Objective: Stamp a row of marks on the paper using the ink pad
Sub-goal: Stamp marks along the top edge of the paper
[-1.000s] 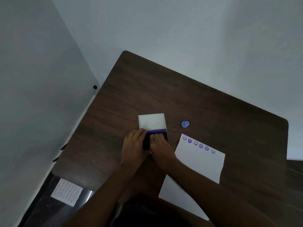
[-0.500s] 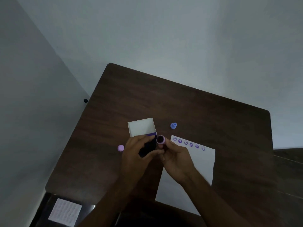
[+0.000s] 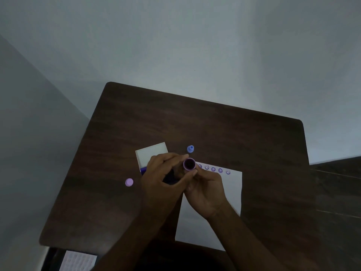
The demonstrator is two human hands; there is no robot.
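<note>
Dark table — purple stamp, seemingly ink-darkened face upturned.

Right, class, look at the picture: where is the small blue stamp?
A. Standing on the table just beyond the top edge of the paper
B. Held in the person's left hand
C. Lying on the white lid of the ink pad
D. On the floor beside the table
A: the blue stamp stands alone on the dark table, just past the paper and its row of purple marks, touched by neither hand.
</note>
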